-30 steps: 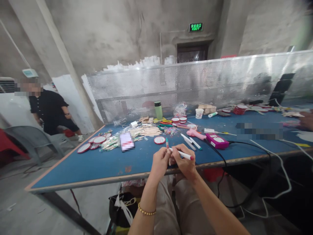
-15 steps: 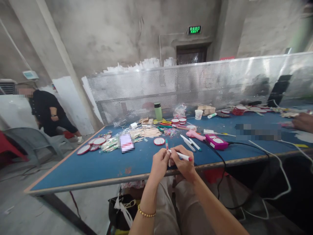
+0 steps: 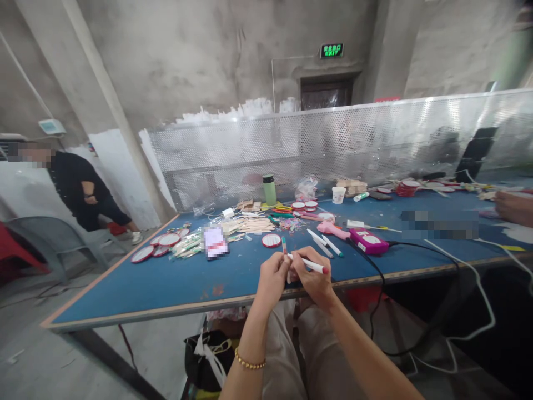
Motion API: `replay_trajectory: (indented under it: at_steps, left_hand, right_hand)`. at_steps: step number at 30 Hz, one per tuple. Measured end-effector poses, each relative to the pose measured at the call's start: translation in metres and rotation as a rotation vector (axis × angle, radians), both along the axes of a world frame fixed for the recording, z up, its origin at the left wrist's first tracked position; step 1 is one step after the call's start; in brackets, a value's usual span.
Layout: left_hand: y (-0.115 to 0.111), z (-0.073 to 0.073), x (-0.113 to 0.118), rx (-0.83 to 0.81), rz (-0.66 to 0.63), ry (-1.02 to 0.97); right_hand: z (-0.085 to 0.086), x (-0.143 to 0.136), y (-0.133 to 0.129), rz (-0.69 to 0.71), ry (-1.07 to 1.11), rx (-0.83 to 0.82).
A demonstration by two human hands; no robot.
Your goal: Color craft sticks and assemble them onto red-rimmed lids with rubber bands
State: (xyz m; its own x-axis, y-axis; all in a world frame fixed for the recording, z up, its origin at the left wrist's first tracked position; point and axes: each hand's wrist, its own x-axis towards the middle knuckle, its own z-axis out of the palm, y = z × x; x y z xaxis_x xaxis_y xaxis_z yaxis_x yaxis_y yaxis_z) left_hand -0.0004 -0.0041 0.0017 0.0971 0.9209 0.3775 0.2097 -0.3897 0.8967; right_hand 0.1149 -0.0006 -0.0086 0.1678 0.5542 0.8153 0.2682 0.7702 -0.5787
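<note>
My left hand (image 3: pixel 271 275) is closed on a slim wooden craft stick (image 3: pixel 284 245), its upper end coloured green and red. In my right hand (image 3: pixel 315 280) is a white marker pen (image 3: pixel 313 266) with a red end, slanting so that its tip meets the stick between the two hands. My fingers hide the exact contact. Just beyond them lies a round red-rimmed disc (image 3: pixel 271 240). More white markers (image 3: pixel 320 244) rest to the right, one with a teal end.
Wooden sticks (image 3: pixel 256 224) and a phone (image 3: pixel 215 243) lie left of centre. A green bottle (image 3: pixel 269 190) and a paper cup (image 3: pixel 338 194) stand behind. Right are a pink glue gun (image 3: pixel 333 229), a purple box (image 3: pixel 368 241) and cables. Another person's hand (image 3: pixel 513 208) is far right.
My hands keep nearly the same place, with the marker shifted very slightly. At the left, the person in dark clothes leans a little further left.
</note>
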Motion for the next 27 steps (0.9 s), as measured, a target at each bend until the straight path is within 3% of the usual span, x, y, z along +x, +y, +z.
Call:
replay_trajectory:
  at_steps: [7, 14, 20, 27]
  left_hand:
    - [0.0018, -0.0025, -0.0011, 0.003, 0.001, 0.019]
    - [0.0009, -0.0009, -0.0022, 0.0, -0.01, 0.039]
    - [-0.0002, 0.0005, -0.0016, -0.017, -0.005, 0.03]
    - [0.001, -0.001, -0.0019, 0.0, -0.013, 0.02]
  right_hand:
    - [-0.0034, -0.0013, 0.002, 0.059, 0.032, -0.054]
    - [0.0023, -0.0004, -0.0024, -0.029, 0.029, -0.015]
    - [0.0011, -0.0022, -0.0017, 0.082, 0.064, -0.058]
    - [-0.0014, -0.0014, 0.0005, 0.046, 0.034, -0.035]
